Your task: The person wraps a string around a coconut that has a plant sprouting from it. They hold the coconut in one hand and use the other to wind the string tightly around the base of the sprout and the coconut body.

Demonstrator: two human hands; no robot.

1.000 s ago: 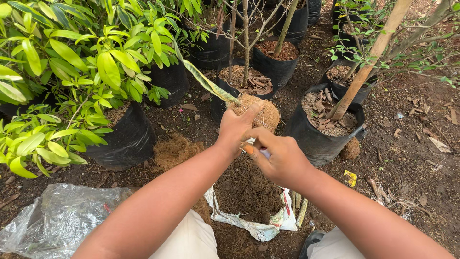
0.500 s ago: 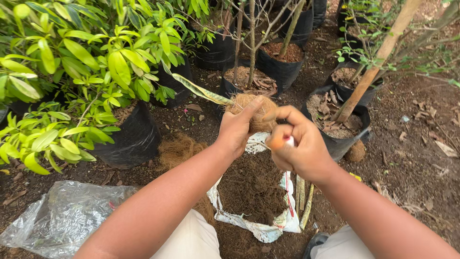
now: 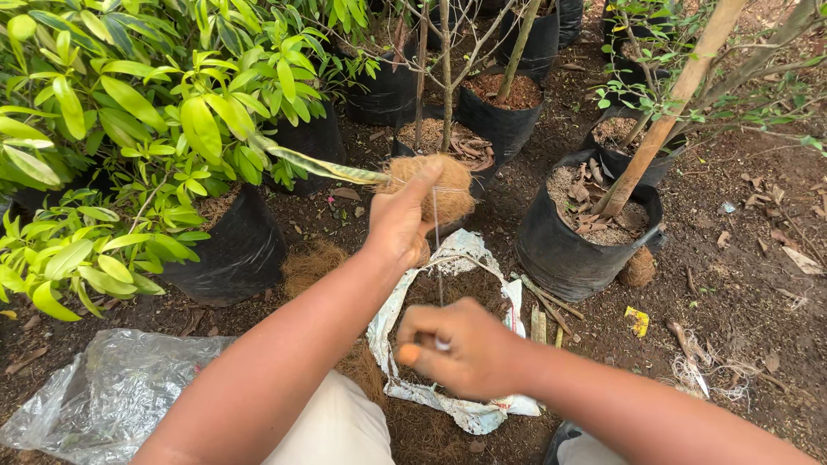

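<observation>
Closest to me there's a crumpled clear plastic bag (image 3: 95, 392) on the dirt at lower left, and a white sack (image 3: 482, 412) of dark soil lying open between the knees; the right hand (image 3: 457, 349) hovers just over that sack, fingers (image 3: 412, 354) curled together and pinched on a thin pale string (image 3: 437, 250); the string runs straight up and taut from that fist.

A bit further out, the left hand (image 3: 398, 226) is raised above the sack, fingers wrapped around the underside of a brown coir ball (image 3: 435, 188), thumb pressed along its top; so it's clamped on the ball, which sits in the air at the upper end of the string; a long mottled green-yellow leaf (image 3: 323, 166) sticks out of the ball to the left, nearly level.

Loose brown coir fibre (image 3: 314, 263) lies on the ground just left of the sack; 1 black grow bag (image 3: 228, 250) with bright green foliage sits beside that, and another black grow bag (image 3: 573, 245) with a leaning tan trunk (image 3: 668, 116) stands to the right of the sack.

Farthest back I count 2 more black bags (image 3: 508, 112) with thin bare stems; everything stands on bare brown soil (image 3: 749, 267).
</observation>
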